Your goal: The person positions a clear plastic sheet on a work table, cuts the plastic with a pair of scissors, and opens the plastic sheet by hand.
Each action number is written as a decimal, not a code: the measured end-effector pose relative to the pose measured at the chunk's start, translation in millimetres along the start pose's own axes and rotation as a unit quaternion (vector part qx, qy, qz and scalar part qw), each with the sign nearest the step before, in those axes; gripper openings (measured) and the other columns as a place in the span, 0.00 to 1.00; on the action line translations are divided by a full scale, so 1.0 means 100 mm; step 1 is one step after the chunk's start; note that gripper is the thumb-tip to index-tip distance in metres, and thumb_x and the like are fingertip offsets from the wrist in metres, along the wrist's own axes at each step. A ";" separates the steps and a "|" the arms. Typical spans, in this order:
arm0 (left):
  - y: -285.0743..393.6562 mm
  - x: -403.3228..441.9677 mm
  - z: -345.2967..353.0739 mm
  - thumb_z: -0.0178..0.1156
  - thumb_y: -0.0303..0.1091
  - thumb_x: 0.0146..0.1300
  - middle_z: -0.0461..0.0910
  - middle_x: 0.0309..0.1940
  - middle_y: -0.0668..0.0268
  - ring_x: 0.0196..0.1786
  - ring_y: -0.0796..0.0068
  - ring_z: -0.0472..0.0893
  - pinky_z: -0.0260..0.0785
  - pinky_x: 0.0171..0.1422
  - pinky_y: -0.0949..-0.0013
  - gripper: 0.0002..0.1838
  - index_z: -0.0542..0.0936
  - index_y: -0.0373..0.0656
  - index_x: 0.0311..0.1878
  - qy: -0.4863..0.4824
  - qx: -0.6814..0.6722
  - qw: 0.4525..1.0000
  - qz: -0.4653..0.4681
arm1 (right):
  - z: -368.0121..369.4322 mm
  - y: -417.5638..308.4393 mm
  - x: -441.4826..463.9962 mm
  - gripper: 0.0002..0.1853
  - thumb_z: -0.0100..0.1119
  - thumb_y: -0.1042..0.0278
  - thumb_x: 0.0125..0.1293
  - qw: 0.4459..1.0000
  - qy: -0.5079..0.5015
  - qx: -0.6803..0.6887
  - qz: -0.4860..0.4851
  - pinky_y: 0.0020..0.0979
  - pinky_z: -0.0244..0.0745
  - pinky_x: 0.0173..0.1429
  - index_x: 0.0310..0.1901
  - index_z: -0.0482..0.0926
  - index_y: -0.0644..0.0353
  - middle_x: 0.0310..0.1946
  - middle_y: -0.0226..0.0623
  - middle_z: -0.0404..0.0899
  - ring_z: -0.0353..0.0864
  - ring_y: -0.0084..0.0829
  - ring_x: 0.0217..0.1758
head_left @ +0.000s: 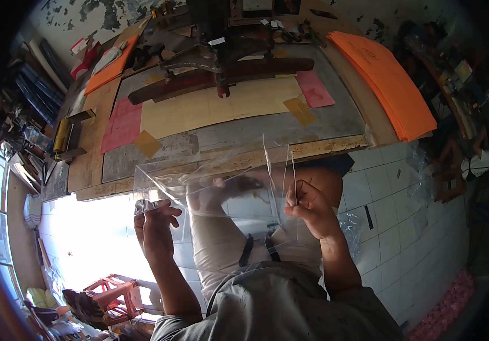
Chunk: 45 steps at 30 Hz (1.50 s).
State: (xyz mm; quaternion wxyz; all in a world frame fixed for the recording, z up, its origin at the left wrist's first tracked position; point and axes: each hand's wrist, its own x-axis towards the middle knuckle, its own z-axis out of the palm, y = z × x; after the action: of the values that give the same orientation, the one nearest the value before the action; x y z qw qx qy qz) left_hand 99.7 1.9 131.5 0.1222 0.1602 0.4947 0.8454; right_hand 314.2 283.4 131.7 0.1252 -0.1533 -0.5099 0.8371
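Note:
A clear plastic sheet or bag (221, 187) is stretched between my two hands, over my lap and just in front of the table's near edge. My left hand (158, 224) pinches its left side, with some fingers curled apart. At the right side, my right hand (311, 207) grips the plastic between thumb and fingers, near an upright fold. Beyond it on the table lies a long pale yellow sheet (210, 108) with pink pieces (315, 90) at its ends and brown tape squares (299, 111) at its front edge.
A dark metal press bar (273, 69) spans the table above the yellow sheet. Orange sheets (383, 85) are stacked at the right. A gold roller (61, 136) sits at the left edge. Red stools (116, 298) stand lower left. Another person (477, 162) is at far right.

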 end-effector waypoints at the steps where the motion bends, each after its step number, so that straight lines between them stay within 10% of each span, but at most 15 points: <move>1: 0.02 0.00 0.03 0.57 0.47 0.78 0.87 0.47 0.49 0.40 0.56 0.89 0.75 0.36 0.68 0.19 0.78 0.39 0.56 -0.016 -0.010 1.000 -0.003 | -0.03 0.00 -0.01 0.10 0.63 0.82 0.65 1.000 0.002 -0.008 0.008 0.26 0.75 0.53 0.41 0.72 0.56 0.37 0.23 0.71 0.73 0.16 0.43; 10: 0.13 0.01 0.15 0.58 0.48 0.78 0.88 0.48 0.47 0.40 0.54 0.90 0.77 0.41 0.63 0.19 0.79 0.41 0.57 -0.116 0.044 0.992 -0.004 | -0.17 0.11 -0.03 0.11 0.64 0.81 0.65 0.999 0.026 -0.028 -0.002 0.27 0.77 0.57 0.38 0.72 0.55 0.34 0.21 0.69 0.72 0.15 0.39; 45: 0.09 0.11 0.21 0.49 0.44 0.83 0.88 0.46 0.51 0.36 0.67 0.88 0.72 0.40 0.72 0.19 0.79 0.37 0.55 0.024 0.117 0.993 0.011 | -0.05 -0.09 -0.10 0.15 0.76 0.71 0.65 0.991 0.060 -0.062 -0.104 0.16 0.67 0.41 0.41 0.75 0.56 0.36 0.22 0.74 0.71 0.11 0.38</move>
State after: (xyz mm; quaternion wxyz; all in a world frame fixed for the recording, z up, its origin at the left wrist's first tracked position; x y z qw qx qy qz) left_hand 97.2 18.4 150.9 0.0810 0.1585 0.5913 0.7865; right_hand 325.8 288.3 138.9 0.2326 -0.1566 -0.5655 0.7756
